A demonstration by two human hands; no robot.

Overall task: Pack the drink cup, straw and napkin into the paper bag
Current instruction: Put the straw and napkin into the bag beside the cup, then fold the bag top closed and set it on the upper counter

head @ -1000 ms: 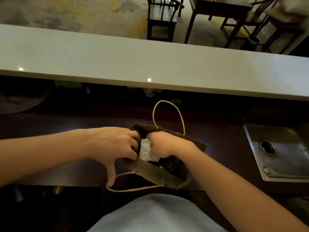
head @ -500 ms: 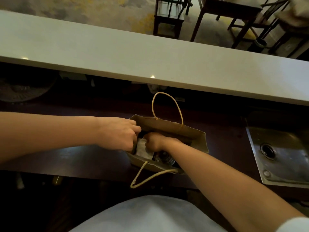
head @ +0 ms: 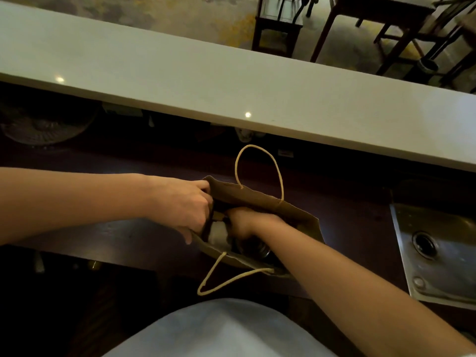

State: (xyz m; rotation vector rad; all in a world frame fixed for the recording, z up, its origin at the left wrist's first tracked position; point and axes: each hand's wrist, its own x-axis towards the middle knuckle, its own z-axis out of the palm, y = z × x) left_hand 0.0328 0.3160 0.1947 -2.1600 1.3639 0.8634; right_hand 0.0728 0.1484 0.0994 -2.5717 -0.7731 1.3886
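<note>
The right hand (head: pixel 240 222) has sunk deeper into the paper bag (head: pixel 296 215), pushing the napkin (head: pixel 217 237) down beside the cup (head: pixel 253 247); its finger state cannot be told. The left hand (head: pixel 184 207) grips the bag's rim, so packing looks nearly done.

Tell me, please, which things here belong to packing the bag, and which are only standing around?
Belong to the job:
paper bag, held open at its left edge by the left hand
right hand, reaching inside the bag
napkin, white, inside the bag
drink cup, dark, partly hidden inside

Only standing around:
sink
white counter
fan
chairs
</note>
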